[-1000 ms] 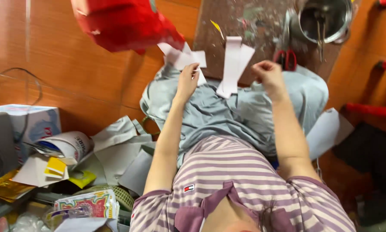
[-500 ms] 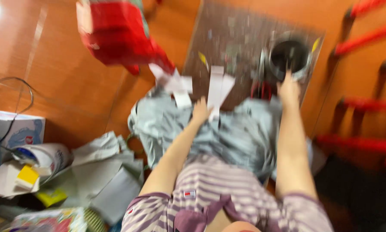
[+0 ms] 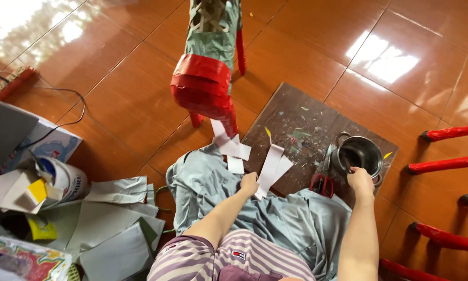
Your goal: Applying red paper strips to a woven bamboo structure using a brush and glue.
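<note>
I sit on the floor with grey cloth (image 3: 275,213) over my lap. My left hand (image 3: 249,183) rests on the cloth and pinches the lower end of a white paper strip (image 3: 272,165) that lies onto a dark wooden board (image 3: 301,127). My right hand (image 3: 360,179) reaches to the rim of a small metal pot (image 3: 359,154) standing on the board; whether it grips the rim or something inside is hidden. Red-handled scissors (image 3: 322,184) lie between my hands. More white strips (image 3: 228,147) lie beside a red and grey paper-covered figure (image 3: 208,73).
Grey paper sheets (image 3: 119,224) and a paper roll (image 3: 62,177) are piled at my left, with a box (image 3: 41,145) and a cable (image 3: 62,104). Red sticks (image 3: 447,164) lie at the right on the orange tiled floor.
The view has tilted up and steadied. My right hand moved from the paper strips over to the metal pot. My left hand stays on the paper strip at the cloth's edge.
</note>
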